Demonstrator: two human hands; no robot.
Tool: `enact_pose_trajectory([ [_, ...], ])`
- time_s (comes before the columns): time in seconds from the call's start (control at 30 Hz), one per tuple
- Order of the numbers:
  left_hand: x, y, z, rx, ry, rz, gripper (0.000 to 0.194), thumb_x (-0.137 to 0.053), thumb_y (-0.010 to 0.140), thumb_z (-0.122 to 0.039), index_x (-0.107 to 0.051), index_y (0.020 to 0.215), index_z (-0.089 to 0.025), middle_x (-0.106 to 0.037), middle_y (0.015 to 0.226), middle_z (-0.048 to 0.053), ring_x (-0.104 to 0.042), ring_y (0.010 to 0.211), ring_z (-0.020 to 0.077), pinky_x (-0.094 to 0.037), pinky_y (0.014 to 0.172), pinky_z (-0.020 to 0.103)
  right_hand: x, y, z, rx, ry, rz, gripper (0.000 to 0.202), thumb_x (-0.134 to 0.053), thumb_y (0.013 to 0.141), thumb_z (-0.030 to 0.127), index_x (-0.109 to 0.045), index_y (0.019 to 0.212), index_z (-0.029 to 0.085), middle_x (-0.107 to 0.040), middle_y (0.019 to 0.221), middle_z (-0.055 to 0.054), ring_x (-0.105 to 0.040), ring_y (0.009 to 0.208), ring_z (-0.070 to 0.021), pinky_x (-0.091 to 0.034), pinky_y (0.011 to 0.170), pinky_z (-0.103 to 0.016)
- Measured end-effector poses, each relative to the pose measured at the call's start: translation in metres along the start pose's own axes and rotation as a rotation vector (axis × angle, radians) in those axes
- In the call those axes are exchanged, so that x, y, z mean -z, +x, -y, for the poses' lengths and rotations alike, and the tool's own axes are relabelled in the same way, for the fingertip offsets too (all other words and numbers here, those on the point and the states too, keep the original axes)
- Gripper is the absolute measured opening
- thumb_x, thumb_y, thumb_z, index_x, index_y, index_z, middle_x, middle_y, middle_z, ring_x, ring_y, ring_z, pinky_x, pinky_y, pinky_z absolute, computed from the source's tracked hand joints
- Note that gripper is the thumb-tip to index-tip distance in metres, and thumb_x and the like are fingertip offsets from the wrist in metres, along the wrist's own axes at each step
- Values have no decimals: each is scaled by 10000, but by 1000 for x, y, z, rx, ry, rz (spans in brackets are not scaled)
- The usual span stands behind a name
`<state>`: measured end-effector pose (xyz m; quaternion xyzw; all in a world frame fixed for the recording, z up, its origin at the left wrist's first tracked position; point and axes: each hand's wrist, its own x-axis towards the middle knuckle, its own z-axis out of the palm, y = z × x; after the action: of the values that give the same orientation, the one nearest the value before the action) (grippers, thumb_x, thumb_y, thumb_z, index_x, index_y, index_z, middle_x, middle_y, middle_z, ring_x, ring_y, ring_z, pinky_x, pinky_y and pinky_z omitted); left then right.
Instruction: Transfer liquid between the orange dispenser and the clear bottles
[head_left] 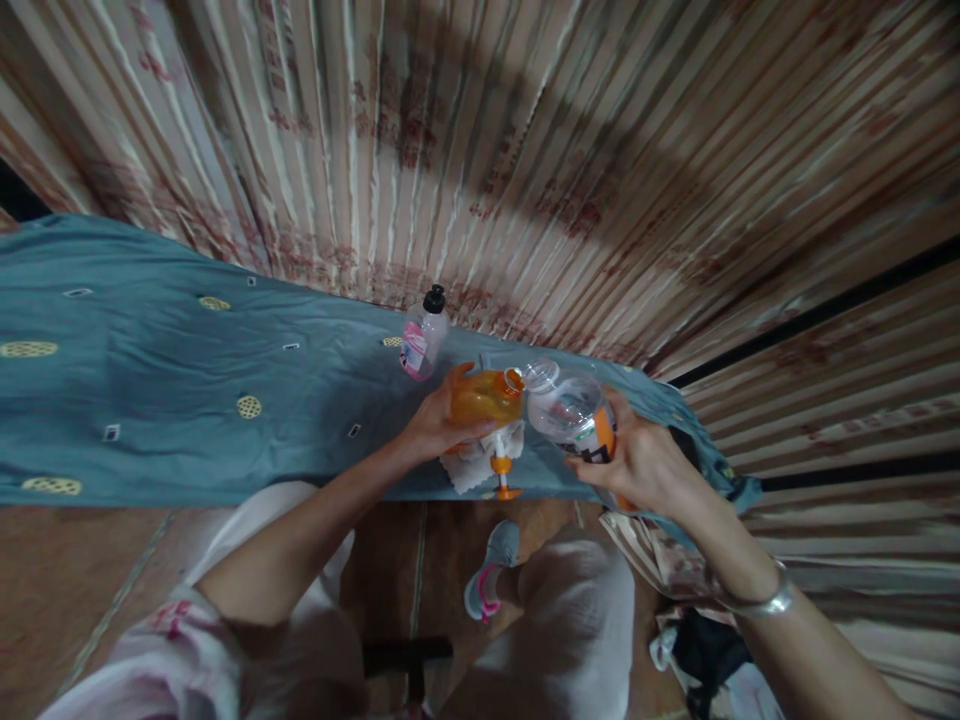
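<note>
Orange bottle sits over the desk in the left grip, whose fingers curl part-way open around its body. The right grip wraps the labelled lower body of a tilted clear bottle, mouth close to mouth; whether the rims touch is unclear. Such narrow openings call for aligned rims, steady wrists and slow, small tilts, clear of the orange-collared pump nearby.

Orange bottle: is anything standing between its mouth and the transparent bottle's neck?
Nothing visible stands between the orange bottle and the transparent bottle; whether they touch, I cannot tell. The pump lies nearer the person, outside the gap.
</note>
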<state>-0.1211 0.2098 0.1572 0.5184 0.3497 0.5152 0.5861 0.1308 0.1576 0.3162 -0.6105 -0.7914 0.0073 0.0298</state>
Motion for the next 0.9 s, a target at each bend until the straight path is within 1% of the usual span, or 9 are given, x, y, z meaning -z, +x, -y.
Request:
enact_pose_trajectory([
  [0.07,2,1,3,-23,35,-2,1055,-959,605,-420,-458,1515,-235,-682,1375,129,-681,1237,342,-501,1137,523,-5,-1,0,-10,46,-2,754,-689,788,468,-522,1420,93,-752,812,-77,-740,729,-308,-500,635,-340],
  [0.2,4,1,5,-70,98,16,1026,-936,625,-442,-454,1501,-213,-695,1344,136,-688,1218,341,-517,1101,495,-11,-4,1,-69,107,20,812,-686,772,485,-493,1445,73,-751,780,-69,-750,721,-326,-512,651,-358],
  [0.27,4,1,5,-86,140,19,1009,-920,638,-448,-448,1498,-213,-700,1334,132,-700,1189,336,-530,1078,493,-12,-5,0,-121,165,4,835,-699,746,520,-502,1430,83,-758,801,-72,-756,746,-333,-522,661,-364],
  [0.37,6,2,4,-105,188,34,970,-903,656,-427,-452,1490,-223,-711,1329,119,-700,1200,329,-523,1087,486,-11,-6,-2,-183,265,-42,862,-736,694,563,-529,1394,105,-774,876,-88,-757,795,-333,-533,674,-363],
  [0.5,6,4,6,-104,165,24,981,-917,635,-411,-464,1485,-225,-711,1346,118,-695,1225,336,-533,1085,483,-11,-5,0,-163,330,-32,864,-755,683,542,-527,1408,131,-777,916,-76,-755,817,-318,-542,709,-359],
  [0.67,5,3,6,-103,124,-14,1004,-970,567,-375,-521,1453,-227,-726,1326,119,-700,1228,349,-537,1096,498,-18,-4,7,-134,296,-20,879,-760,687,500,-507,1448,138,-750,805,-32,-753,744,-314,-538,705,-361],
  [0.8,5,2,6,-88,94,-25,1010,-986,543,-356,-539,1439,-220,-741,1298,115,-709,1218,348,-541,1096,492,-26,-9,6,-143,275,-28,870,-755,670,478,-517,1438,147,-765,825,-41,-765,761,-327,-543,698,-365],
  [0.9,5,2,7,-88,91,-45,985,-989,536,-356,-562,1414,-222,-744,1283,106,-719,1193,342,-547,1084,481,-30,-16,1,-202,319,-80,898,-763,651,517,-520,1426,133,-782,859,-71,-773,807,-342,-562,708,-381],
])
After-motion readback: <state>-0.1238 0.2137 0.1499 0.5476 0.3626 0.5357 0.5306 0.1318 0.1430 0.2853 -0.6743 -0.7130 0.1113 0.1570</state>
